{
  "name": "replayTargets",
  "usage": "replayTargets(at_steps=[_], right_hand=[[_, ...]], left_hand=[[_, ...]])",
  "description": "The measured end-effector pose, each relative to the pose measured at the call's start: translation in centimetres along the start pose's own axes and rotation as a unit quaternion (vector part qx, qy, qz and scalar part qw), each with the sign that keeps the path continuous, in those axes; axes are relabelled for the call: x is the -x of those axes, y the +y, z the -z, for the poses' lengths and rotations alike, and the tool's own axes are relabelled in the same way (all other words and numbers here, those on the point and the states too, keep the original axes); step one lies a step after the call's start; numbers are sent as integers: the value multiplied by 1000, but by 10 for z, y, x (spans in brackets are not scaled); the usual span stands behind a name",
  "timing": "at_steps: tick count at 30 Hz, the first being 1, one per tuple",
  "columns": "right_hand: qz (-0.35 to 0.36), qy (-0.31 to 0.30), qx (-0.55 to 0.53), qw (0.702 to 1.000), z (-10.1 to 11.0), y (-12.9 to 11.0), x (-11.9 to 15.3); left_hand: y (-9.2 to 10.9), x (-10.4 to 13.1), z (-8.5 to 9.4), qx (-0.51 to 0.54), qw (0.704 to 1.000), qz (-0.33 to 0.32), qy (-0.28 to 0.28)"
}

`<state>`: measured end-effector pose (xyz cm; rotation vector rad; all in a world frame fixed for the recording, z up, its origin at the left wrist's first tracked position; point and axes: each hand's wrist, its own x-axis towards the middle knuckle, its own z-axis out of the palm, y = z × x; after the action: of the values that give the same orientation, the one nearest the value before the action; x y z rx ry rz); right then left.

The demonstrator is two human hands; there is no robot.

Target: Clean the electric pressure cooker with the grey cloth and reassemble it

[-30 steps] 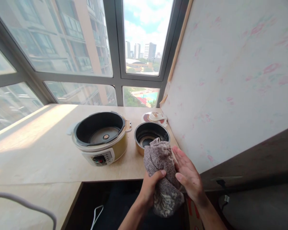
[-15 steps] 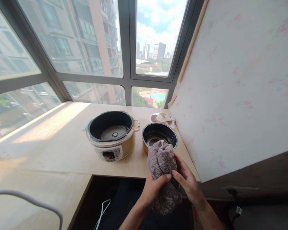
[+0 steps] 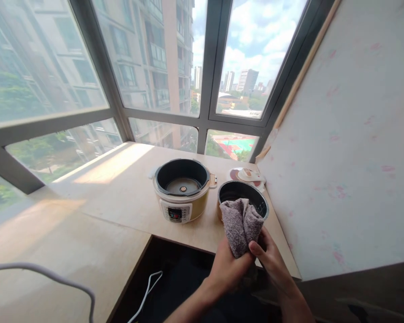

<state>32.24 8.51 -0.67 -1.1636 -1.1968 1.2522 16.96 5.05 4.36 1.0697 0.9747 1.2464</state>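
Observation:
A bunched grey-brown cloth is held up in front of me, partly covering the black inner pot behind it. My left hand grips its lower part, fingers wrapped round it. On the right side, my right hand is closed on the same cloth, its thumb pressed near the left hand. Left of the inner pot stands the electric pressure cooker, lidless, with its dark inside showing and a lit panel on the front. The cooker's lid lies behind the inner pot.
The pale wooden counter runs along the windows and turns toward me on the left. A grey cable crosses its left part. A white cord hangs below the edge. The papered wall bounds the right side.
My view has swung left, so everything sits further right. The cloth's loose lower end has been gathered up into my hands, and my left hand now wraps further round it.

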Motion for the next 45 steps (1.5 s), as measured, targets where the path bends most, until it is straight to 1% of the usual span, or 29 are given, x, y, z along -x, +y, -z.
replayTargets(at_steps=[3, 6, 11, 14, 16, 19, 21, 23, 25, 27, 29, 31, 32, 33, 34, 36, 38, 40, 42, 43, 45], right_hand=[[11, -22, -10, 1000, -10, -16, -8], [1, -10, -48, 999, -20, -30, -16], [-38, 41, -112, 992, -31, -39, -34], [-51, 49, -131, 989, -33, -42, -49], [-65, 58, -148, 985, -33, -44, -59], [-97, 75, -178, 976, -31, -47, -72], [-113, 78, -189, 972, -27, -48, -79], [-115, 79, -185, 973, -21, -50, -84], [-96, 84, -160, 979, -14, -53, -89], [-59, 91, -119, 987, -6, -58, -95], [-2, 90, -58, 994, 3, -66, -102], [73, 82, 46, 993, 11, -75, -109], [116, 82, 115, 983, 14, -79, -112], [162, 86, 191, 964, 16, -83, -114], [207, 94, 267, 937, 17, -86, -115], [290, 105, 391, 867, 15, -89, -115], [354, 101, 467, 804, 10, -89, -110], [395, 91, 509, 759, 2, -87, -103], [413, 83, 534, 733, -6, -83, -94], [415, 76, 543, 726, -10, -81, -90], [410, 59, 549, 726, -15, -76, -81]], left_hand=[[10, 0, 6, -14, 1000, -20, -11], [13, -2, 15, 20, 1000, 9, -11], [14, -11, 32, 125, 988, 68, 58], [22, -18, 42, 199, 966, 121, 112], [29, -22, 48, 234, 949, 144, 154], [36, -29, 58, 262, 933, 147, 199], [38, -33, 63, 266, 931, 143, 207], [38, -36, 68, 257, 933, 145, 206], [37, -39, 70, 241, 937, 148, 205], [36, -42, 70, 219, 940, 148, 216], [36, -44, 68, 198, 943, 153, 221], [36, -46, 63, 198, 943, 171, 207], [36, -46, 60, 209, 942, 182, 191], [35, -46, 56, 227, 939, 192, 174], [35, -46, 51, 250, 935, 197, 154], [33, -46, 40, 297, 929, 195, 108], [32, -46, 28, 339, 922, 173, 68], [30, -47, 16, 369, 917, 145, 44], [30, -49, 5, 386, 913, 121, 41], [30, -49, 0, 388, 914, 114, 44], [29, -51, -6, 379, 917, 111, 59]])
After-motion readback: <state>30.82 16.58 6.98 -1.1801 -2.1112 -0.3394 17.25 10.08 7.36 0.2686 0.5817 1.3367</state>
